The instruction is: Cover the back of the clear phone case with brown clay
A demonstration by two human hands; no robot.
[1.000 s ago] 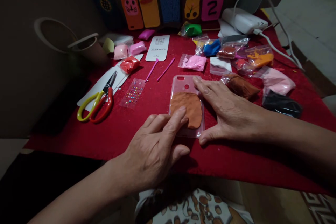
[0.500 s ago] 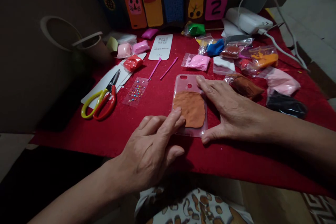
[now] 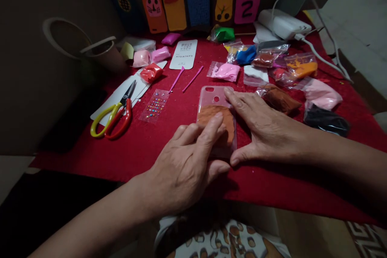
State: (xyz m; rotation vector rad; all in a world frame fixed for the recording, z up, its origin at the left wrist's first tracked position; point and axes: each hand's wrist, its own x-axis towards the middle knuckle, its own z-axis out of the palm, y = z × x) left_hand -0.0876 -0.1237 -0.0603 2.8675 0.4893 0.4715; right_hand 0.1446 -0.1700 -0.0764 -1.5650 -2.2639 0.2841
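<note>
A clear phone case (image 3: 223, 152) lies flat on the red cloth, its camera cutouts at the far end. Spread over its middle is a flat sheet of orange-brown clay (image 3: 208, 113). My left hand (image 3: 184, 165) reaches over from the left, its outstretched index finger resting on the clay and partly hiding it; the thumb hovers near the case's lower end. My right hand (image 3: 260, 129) steadies the case from the right, fingers at the top right corner and thumb at the bottom right corner.
Scissors (image 3: 113, 119), a gem sticker sheet (image 3: 155, 105) and two pink sticks (image 3: 192, 78) lie left. Bagged clay, including brown (image 3: 278, 98) and black (image 3: 326, 121), sits right. Decorated phone cases (image 3: 172, 0) stand behind. A white power bank (image 3: 282, 23) trails a cable.
My left hand has slid right and slightly up across the clay, from its left edge to its middle. My right hand keeps its place on the case. The view has shifted slightly.
</note>
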